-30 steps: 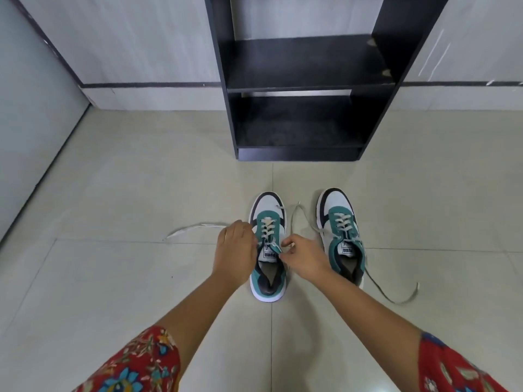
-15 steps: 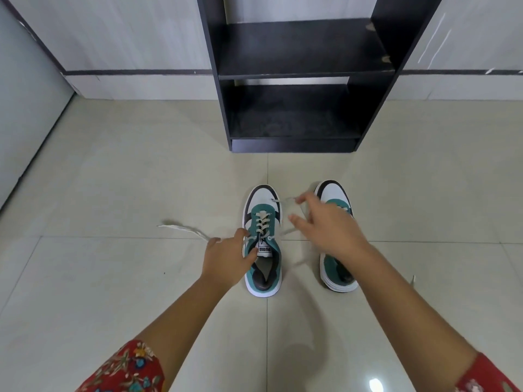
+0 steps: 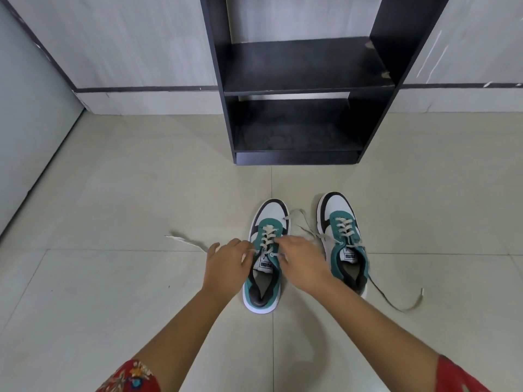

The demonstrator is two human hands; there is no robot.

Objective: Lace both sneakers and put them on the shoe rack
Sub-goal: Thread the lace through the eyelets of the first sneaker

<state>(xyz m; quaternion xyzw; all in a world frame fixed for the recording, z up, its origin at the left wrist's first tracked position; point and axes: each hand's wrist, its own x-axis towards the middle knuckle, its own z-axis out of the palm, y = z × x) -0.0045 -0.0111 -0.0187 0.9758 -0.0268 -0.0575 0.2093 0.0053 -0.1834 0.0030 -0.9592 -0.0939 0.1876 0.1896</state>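
Pale floor tiles [image 3: 119, 278] are spreading out below a black shoe rack [image 3: 304, 89] that is standing against the wall with both shelves showing nothing on them. Two teal-and-white sneakers are sitting side by side in front of it, toes pointing at the rack. The left hand [image 3: 226, 267] and right hand [image 3: 304, 264] are curling over the upper eyelets of the left sneaker [image 3: 267, 250], fingers bent inward; each is probably pinching a lace end, though I cannot tell for certain, since the fingertips are hiding the contact. One lace tail [image 3: 186, 242] is trailing off across the tile to the left. The right sneaker [image 3: 343, 241] is lying just beside, well short of the rack, its own ends loose (one is straying far out to the right). The risk: an uneven pull is likely to drag one end through an eyelet, or a careless lift may be snagging those trailing ends and undoing the work
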